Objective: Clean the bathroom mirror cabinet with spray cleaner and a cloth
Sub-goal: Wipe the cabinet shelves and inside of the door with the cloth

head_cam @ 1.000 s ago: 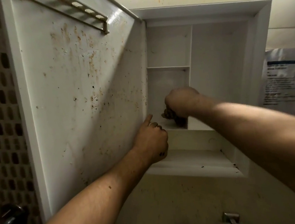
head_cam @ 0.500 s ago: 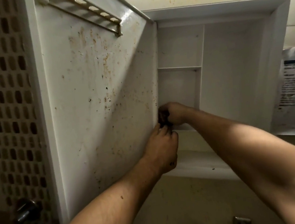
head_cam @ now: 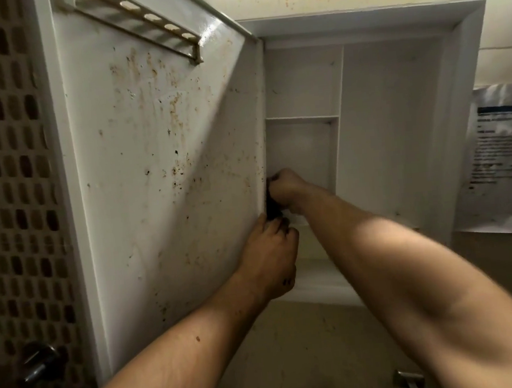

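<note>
Right hand (head_cam: 283,188) closed around a dark cloth (head_cam: 272,206), pressed at the hinge edge of the cabinet (head_cam: 468,88), low in the left lower compartment. Left hand (head_cam: 270,260) just below, fingers curled, fingertips (head_cam: 282,222) touching the cloth's bottom end; can't tell if it actually grips it. Compartments: upper left empty, lower left holds only the hand and cloth, tall right one empty, bottom shelf (head_cam: 315,284) bare apart from a few dark specks. Door (head_cam: 160,171) swung open to the left, inner face covered in brown spots and streaks, slotted rack (head_cam: 140,21) along its top. Paper notice (head_cam: 502,153) on the wall right of the cabinet. Spray cleaner not in view.
</note>
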